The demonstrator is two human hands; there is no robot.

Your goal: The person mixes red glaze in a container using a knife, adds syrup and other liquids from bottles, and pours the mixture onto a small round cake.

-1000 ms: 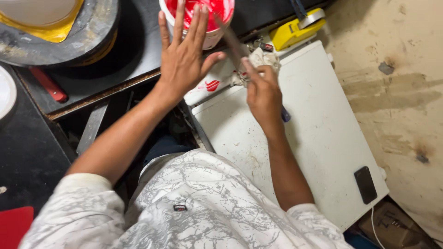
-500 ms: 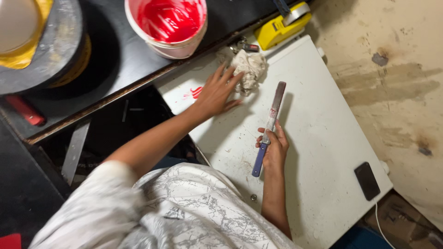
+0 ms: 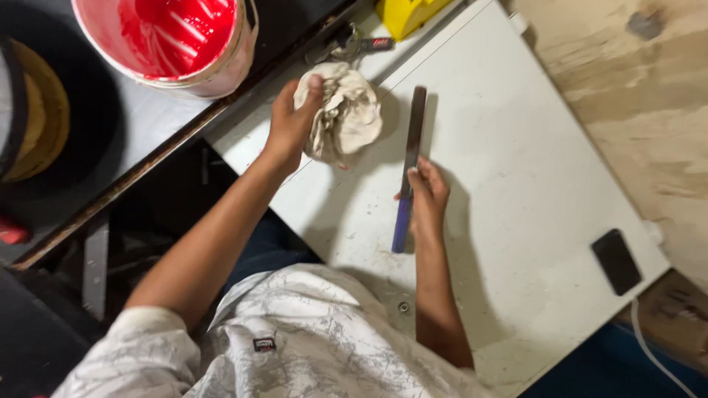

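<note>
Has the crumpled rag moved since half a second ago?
Yes. The left hand now grips the crumpled rag and has drawn it away from the yellow tool at the white board's top edge, toward the board's middle.

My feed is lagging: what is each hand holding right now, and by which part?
The left hand grips the crumpled rag at its left side. The right hand holds the long flat blade tool near its blue handle.
</note>
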